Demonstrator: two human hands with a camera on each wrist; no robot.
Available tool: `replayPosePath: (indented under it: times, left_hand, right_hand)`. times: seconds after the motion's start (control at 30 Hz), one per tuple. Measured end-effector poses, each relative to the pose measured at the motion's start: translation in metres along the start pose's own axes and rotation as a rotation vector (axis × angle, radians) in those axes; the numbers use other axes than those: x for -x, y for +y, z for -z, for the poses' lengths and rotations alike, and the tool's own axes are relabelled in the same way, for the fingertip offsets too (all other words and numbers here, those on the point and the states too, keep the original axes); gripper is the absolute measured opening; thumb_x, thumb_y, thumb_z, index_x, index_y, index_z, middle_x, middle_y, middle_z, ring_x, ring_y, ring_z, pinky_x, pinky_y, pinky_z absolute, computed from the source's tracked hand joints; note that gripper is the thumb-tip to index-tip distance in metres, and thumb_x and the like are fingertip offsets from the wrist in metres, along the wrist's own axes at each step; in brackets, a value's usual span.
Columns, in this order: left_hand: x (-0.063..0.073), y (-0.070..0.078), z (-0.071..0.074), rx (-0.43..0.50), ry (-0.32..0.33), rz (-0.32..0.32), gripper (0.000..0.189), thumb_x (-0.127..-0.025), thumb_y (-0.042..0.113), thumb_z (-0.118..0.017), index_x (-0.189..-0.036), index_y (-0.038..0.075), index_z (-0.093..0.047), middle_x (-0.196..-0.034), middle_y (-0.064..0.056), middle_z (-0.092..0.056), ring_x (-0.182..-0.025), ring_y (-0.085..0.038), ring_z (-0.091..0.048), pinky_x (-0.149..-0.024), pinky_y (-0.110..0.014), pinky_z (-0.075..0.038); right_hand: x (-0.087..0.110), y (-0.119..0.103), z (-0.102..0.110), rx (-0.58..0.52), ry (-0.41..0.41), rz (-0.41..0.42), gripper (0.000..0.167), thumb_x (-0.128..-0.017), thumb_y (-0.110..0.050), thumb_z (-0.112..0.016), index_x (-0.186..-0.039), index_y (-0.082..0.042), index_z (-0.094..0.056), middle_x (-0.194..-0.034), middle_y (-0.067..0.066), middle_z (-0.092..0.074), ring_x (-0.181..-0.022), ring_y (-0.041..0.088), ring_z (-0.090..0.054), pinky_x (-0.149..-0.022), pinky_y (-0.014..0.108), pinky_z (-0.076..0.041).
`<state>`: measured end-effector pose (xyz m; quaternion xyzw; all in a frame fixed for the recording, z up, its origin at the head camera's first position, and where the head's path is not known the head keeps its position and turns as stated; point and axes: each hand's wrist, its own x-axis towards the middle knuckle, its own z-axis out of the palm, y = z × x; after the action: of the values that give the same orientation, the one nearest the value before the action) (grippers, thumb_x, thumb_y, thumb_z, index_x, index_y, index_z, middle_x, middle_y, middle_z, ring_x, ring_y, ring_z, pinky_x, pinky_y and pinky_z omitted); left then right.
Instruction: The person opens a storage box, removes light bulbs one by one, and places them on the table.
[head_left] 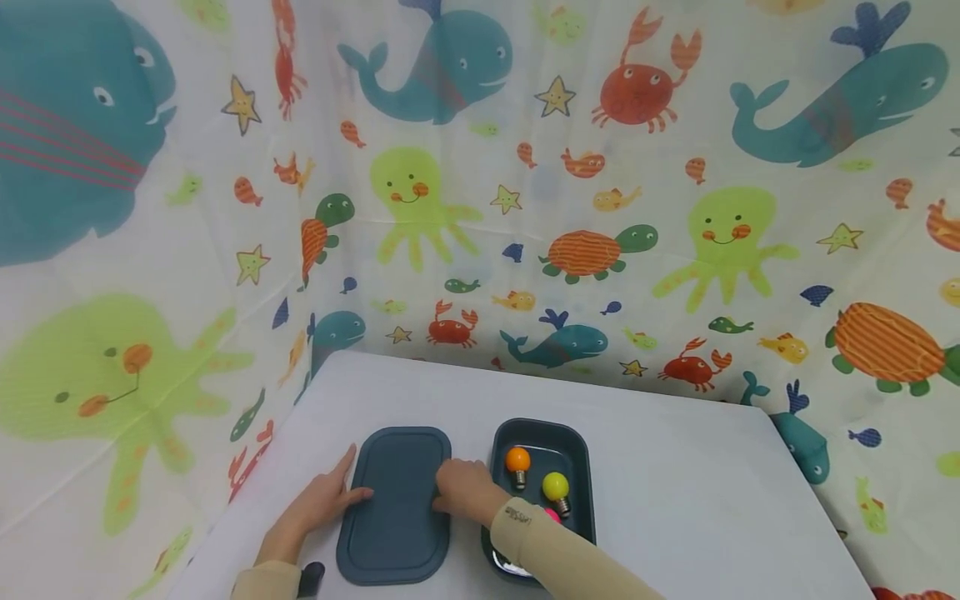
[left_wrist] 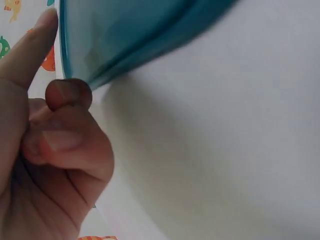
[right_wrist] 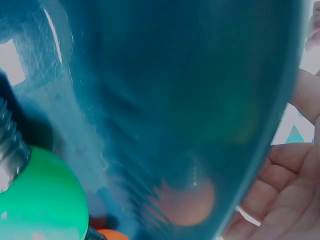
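Note:
A dark blue-grey rounded lid (head_left: 396,504) is between both hands, left of a matching tray (head_left: 589,483). My left hand (head_left: 324,498) holds its left side, index finger stretched along the edge. In the left wrist view, curled fingers meet the lid's rim (left_wrist: 64,40), and a shadow falls on the table below. On the opposite side my right hand (head_left: 468,490) grips the right edge with curled fingers. Inside the tray lie an orange bulb (head_left: 517,459), a yellow bulb (head_left: 556,487) and a pink one (head_left: 552,515), partly hidden by my right sleeve.
The white table (head_left: 690,492) runs beyond the tray to the right. Behind and to the left hangs a curtain (head_left: 480,292) printed with sea animals. A small dark object (head_left: 311,578) shows beside my left sleeve. The tray wall (right_wrist: 200,100) fills much of the right wrist view.

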<state>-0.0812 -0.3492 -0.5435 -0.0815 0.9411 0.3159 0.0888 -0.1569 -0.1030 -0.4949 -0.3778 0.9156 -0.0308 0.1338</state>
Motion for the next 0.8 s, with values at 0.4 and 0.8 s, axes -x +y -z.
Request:
replayPosePath:
  times: [0.4, 0.8]
  left_hand:
    - [-0.017, 0.050, -0.002, 0.156, 0.135, -0.145, 0.083, -0.091, 0.037, -0.066, -0.155, 0.004, -0.023, -0.068, 0.002, -0.048, -0.059, -0.011, -0.044, -0.059, -0.025, -0.038]
    - [-0.033, 0.099, -0.016, 0.218, 0.148, -0.232, 0.080, -0.091, 0.040, -0.066, -0.153, 0.006, -0.029, -0.073, 0.005, -0.052, -0.063, -0.010, -0.048, -0.061, -0.027, -0.041]
  right_hand:
    - [0.007, 0.021, 0.022, -0.108, 0.127, -0.025, 0.043, -0.092, -0.037, -0.067, -0.120, -0.005, -0.061, -0.103, 0.006, -0.062, -0.077, 0.013, -0.057, -0.073, 0.026, -0.052]
    - [0.025, 0.059, 0.038, -0.228, 0.346, -0.029, 0.049, -0.094, -0.032, -0.064, -0.131, -0.002, -0.056, -0.099, 0.005, -0.059, -0.080, 0.011, -0.059, -0.069, 0.024, -0.051]
